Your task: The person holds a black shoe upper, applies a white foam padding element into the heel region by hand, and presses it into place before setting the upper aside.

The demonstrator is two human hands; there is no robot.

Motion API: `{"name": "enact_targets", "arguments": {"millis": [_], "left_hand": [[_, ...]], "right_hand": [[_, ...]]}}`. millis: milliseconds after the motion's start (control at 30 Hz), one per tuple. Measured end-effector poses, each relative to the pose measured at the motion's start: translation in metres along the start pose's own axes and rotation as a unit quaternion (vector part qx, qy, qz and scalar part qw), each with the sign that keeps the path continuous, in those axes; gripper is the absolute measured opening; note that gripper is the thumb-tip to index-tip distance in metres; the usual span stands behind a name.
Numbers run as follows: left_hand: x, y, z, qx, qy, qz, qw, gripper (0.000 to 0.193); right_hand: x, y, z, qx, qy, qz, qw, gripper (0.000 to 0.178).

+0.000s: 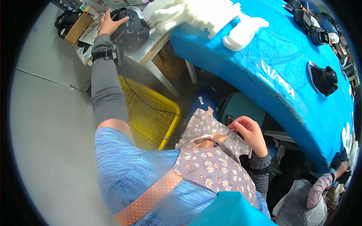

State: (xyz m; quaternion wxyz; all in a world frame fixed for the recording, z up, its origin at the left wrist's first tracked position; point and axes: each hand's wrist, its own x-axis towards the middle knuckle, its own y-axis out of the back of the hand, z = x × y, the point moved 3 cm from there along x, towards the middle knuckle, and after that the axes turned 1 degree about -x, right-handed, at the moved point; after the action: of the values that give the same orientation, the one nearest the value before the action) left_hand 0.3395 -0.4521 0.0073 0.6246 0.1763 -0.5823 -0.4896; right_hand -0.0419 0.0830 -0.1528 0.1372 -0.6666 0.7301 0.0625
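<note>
Your left hand [108, 23] lies open, palm down, on the black helmet [129, 29] at far left on the low worktop [156, 41]. Your right hand [249, 132] (near, well apart) pinches the floral apron [211, 150].

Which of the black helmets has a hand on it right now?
The black helmet on the side table at upper left, under the left hand. The other dark pieces lie untouched on the blue table.
</note>
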Motion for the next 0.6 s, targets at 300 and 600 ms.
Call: {"name": "enact_targets", "arguments": {"millis": [300,600], "left_hand": [[0.006,-0.049,-0.011,0.114,0.067,-0.054,0.99,0.114],[-0.042,-0.058,-0.016,0.181,0.12,-0.078,0.973,0.113]], "right_hand": [[0.017,-0.015,0.018,-0.038,-0.04,-0.027,0.998,0.014],[0.047,-0.049,0.022,-0.187,-0.038,-0.115,0.975,0.017]]}}
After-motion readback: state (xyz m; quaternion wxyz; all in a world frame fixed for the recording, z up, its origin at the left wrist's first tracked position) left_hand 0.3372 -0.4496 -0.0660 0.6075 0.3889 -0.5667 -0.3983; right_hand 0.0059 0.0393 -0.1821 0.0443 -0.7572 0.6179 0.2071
